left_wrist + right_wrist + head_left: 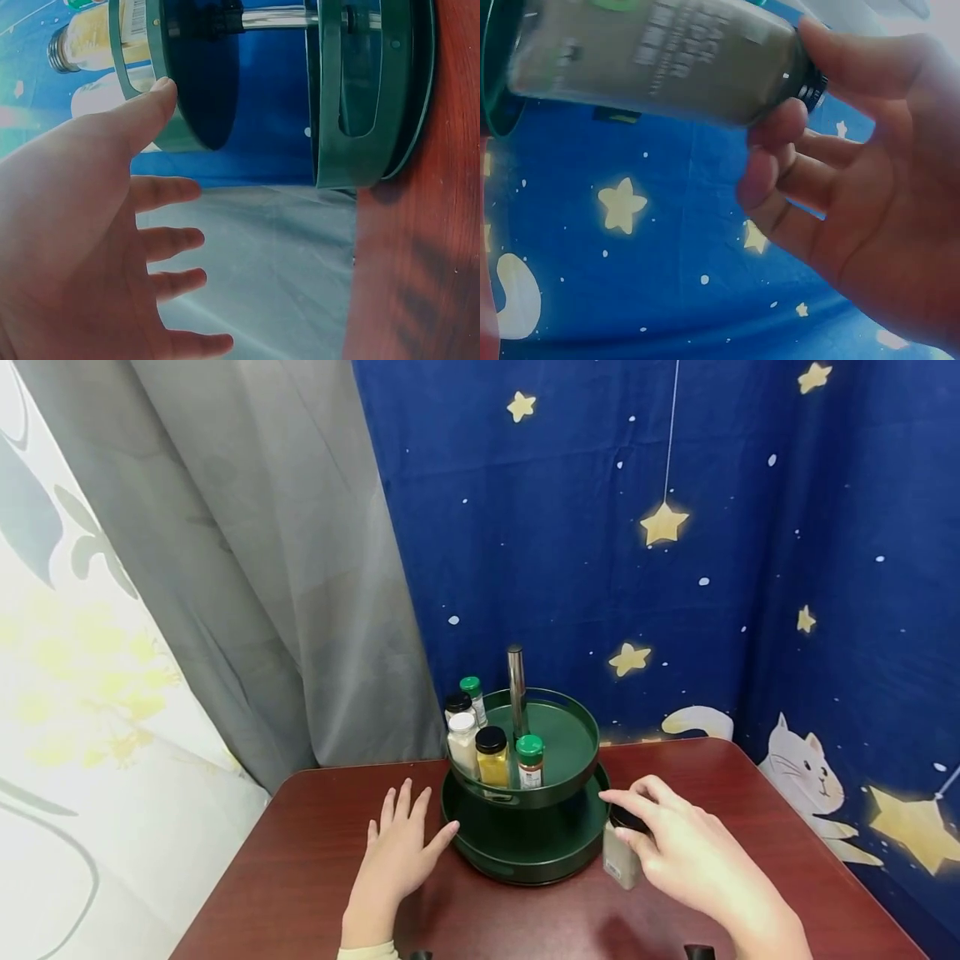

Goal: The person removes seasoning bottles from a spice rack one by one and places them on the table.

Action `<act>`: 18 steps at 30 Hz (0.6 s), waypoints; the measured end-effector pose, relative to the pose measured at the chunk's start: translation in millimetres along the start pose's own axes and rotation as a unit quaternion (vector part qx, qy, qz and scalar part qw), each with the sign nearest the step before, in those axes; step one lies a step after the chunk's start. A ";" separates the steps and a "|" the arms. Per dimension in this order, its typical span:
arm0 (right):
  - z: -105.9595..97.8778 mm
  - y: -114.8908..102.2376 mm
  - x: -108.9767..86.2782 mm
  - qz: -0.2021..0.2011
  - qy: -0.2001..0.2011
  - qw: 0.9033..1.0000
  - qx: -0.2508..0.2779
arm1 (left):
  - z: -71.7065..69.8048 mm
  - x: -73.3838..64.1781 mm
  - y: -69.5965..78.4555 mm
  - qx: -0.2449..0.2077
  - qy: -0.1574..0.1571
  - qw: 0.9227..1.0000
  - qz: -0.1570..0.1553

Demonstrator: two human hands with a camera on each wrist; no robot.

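Observation:
My right hand (686, 852) pinches a spice jar (619, 860) by its black lid, with greyish powder inside. The jar hangs slightly tilted beside the right side of a green two-tier rack (570, 735); its label (679, 45) is blurred in the right wrist view. On the rack's left side my left hand (401, 843) is spread with fingers straight and holds nothing. In the left wrist view its thumb (154, 109) overlaps the upper tier's rim; I cannot tell whether they touch. A white-lidded jar (462, 747), a yellow jar (493, 767) and a green-lidded jar (530, 768) stand on the upper tier.
Behind them on the upper tier are another green-lidded jar (472, 693) and a black-lidded one (458, 703). A metal post (517, 689) rises through the rack. The rack stands on a reddish-brown table (300, 860); grey and blue curtains (570, 527) hang behind.

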State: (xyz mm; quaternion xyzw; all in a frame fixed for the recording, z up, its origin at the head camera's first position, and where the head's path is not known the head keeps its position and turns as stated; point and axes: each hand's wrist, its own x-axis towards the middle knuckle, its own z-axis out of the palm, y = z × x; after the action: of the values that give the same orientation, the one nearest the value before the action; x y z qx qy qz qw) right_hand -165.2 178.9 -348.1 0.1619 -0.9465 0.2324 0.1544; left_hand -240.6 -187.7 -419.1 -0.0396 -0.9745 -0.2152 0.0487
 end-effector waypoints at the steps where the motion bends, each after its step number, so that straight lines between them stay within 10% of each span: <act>1: 0.3 1.0 -0.2 0.005 -0.013 1.000 -0.005 | -0.2 -0.2 -0.6 -0.001 0.000 1.000 0.000; 18: 16.1 31.9 8.2 -0.001 -0.171 0.983 0.062 | -4.1 -0.1 -3.9 -0.002 -0.002 1.000 0.003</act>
State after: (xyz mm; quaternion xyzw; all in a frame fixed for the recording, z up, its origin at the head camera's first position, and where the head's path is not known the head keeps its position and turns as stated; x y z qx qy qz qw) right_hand -188.0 195.9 -371.1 0.2099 -0.9426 0.2592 -0.0197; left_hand -240.6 -193.0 -417.0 -0.0430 -0.9741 -0.2171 0.0473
